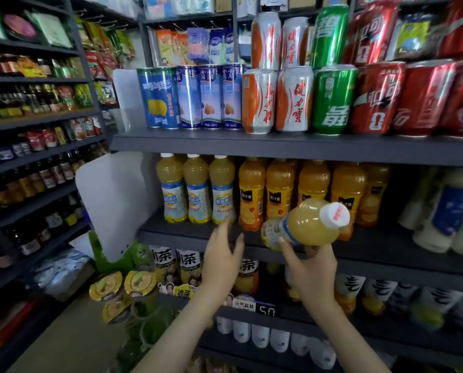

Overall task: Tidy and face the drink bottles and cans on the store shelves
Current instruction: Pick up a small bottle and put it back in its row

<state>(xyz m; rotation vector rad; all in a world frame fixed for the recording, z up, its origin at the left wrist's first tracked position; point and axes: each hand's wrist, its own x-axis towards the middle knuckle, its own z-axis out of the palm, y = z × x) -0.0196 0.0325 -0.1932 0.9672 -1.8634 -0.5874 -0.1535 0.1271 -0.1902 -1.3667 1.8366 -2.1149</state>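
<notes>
My right hand [309, 267] grips a yellow juice bottle [303, 224] with a white cap, held tilted on its side in front of the middle shelf [187, 232], cap toward me. My left hand [221, 258] is open, fingers spread, at the shelf's front edge just below three upright yellow juice bottles [196, 188] with pale blue labels. Right of these stand several orange juice bottles [278, 189] with black labels. On the top shelf [225, 145] stand blue cans [190, 96], orange-and-silver cans [276, 99], a green can [332, 100] and red cola cans [402, 99].
White plastic dividers [117, 200] close off the shelves' left end. Iced tea bottles [176, 265] stand on the lower shelf, with a price tag [254, 306] on its edge. Yellow-lidded cups [122, 288] sit lower left. White bottles [445, 211] lie at the right. Dark shelving with sauces [36, 168] lines the left aisle.
</notes>
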